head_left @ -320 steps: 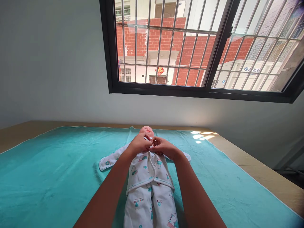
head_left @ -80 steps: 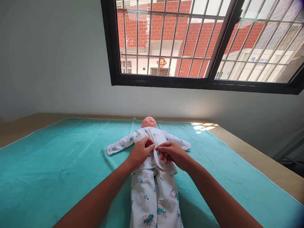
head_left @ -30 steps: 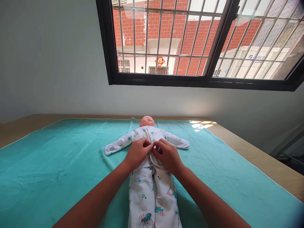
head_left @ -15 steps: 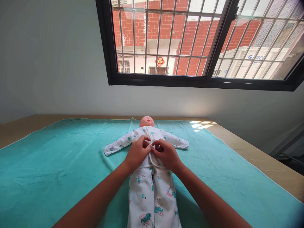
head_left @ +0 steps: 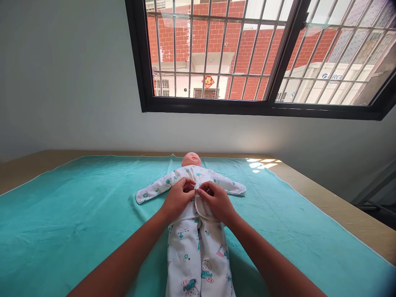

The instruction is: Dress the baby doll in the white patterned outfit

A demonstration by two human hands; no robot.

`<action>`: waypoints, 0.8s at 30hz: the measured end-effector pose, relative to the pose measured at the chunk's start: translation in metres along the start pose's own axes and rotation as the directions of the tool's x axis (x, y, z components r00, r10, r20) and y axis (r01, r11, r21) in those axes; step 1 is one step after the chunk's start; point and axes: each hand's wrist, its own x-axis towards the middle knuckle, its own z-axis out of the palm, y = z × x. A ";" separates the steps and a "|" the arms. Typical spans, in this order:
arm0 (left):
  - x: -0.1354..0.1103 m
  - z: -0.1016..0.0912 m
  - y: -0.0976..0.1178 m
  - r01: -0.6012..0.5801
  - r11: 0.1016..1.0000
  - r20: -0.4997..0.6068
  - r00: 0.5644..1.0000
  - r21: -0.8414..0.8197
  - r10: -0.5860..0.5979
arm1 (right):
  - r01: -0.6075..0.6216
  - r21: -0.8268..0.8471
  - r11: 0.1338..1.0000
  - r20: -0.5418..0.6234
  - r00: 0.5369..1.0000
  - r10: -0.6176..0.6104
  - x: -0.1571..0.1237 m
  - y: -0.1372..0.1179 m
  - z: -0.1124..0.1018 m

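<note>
A baby doll (head_left: 192,159) lies on its back on a teal towel (head_left: 77,214), dressed in a white printed shirt (head_left: 161,186) and matching trousers (head_left: 198,255). My left hand (head_left: 178,199) and my right hand (head_left: 216,200) meet over the doll's belly. Both pinch the front edges of the shirt where they overlap, fingers curled and pressed together. The shirt sleeves lie spread out to either side. The fastening under my fingertips is hidden.
The towel covers a wooden table (head_left: 334,206) that runs to a grey wall. A barred black-framed window (head_left: 262,57) sits above, with a brick building outside. Sunlight falls on the table's far right corner. The table's right edge drops off to a dark floor.
Over ten seconds my hands have moved from the doll's collar down to its belly. In the last second they barely shift, fingers working at the same spot on the shirt front.
</note>
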 end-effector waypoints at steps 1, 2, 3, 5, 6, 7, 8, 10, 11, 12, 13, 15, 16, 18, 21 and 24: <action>0.000 0.000 0.000 0.003 1.000 0.000 1.000 -0.009 -0.003 | -0.008 0.004 1.000 -0.003 1.000 0.008 0.000 0.000 0.000; 0.000 0.000 -0.001 0.006 1.000 0.003 1.000 -0.022 -0.006 | -0.014 0.011 1.000 -0.006 1.000 0.014 0.001 0.001 0.000; 0.000 0.000 -0.001 0.009 0.999 0.006 1.000 -0.036 -0.008 | -0.020 0.018 1.000 -0.011 1.000 0.021 0.001 0.001 0.000; 0.000 0.000 -0.001 0.011 0.999 0.012 1.000 -0.051 -0.010 | -0.033 0.031 0.999 -0.019 0.999 0.034 0.002 0.003 0.000; 0.000 0.000 0.000 0.009 0.999 0.012 1.000 -0.049 -0.009 | -0.041 0.037 0.998 -0.021 0.999 0.041 0.002 0.004 0.000; -0.001 0.000 0.001 0.006 0.999 0.012 1.000 -0.040 -0.006 | -0.048 0.045 0.998 -0.021 0.999 0.049 0.003 0.005 -0.001; -0.001 0.000 0.002 0.001 1.000 0.014 1.000 -0.025 -0.001 | -0.052 0.056 0.997 -0.018 0.998 0.053 0.003 0.006 -0.001; -0.002 0.000 0.004 -0.011 1.000 0.028 1.000 0.004 0.011 | -0.047 0.085 0.995 -0.020 0.999 0.048 0.003 0.007 -0.001; -0.002 0.000 0.004 -0.015 1.000 0.037 0.999 0.013 0.015 | -0.041 0.101 0.994 -0.025 0.999 0.044 0.003 0.008 -0.001; -0.003 0.000 0.005 -0.018 1.000 0.046 0.999 0.017 0.017 | -0.036 0.118 0.992 -0.028 0.999 0.040 0.003 0.009 -0.001; -0.003 0.000 0.005 -0.021 1.000 0.051 0.999 0.017 0.020 | -0.033 0.133 0.991 -0.029 0.999 0.037 0.003 0.009 -0.001; -0.002 0.000 0.005 -0.021 1.000 0.052 0.998 0.015 0.020 | -0.031 0.156 0.987 -0.025 0.999 0.036 0.003 0.010 -0.001; -0.002 0.000 0.005 -0.022 1.000 0.055 0.998 0.014 0.021 | -0.031 0.160 0.987 -0.021 0.999 0.035 0.003 0.010 -0.001; -0.002 -0.001 0.005 -0.026 0.999 0.072 0.997 0.020 0.025 | -0.027 0.149 0.988 -0.020 0.999 0.031 0.002 0.010 -0.001; -0.002 -0.001 0.006 -0.029 0.999 0.100 0.995 0.023 0.027 | -0.023 0.127 0.992 -0.017 1.000 0.026 0.001 0.007 -0.001; -0.003 -0.001 0.007 -0.025 0.999 0.112 0.993 0.031 0.022 | -0.029 0.117 0.993 -0.007 1.000 0.030 0.000 0.006 -0.002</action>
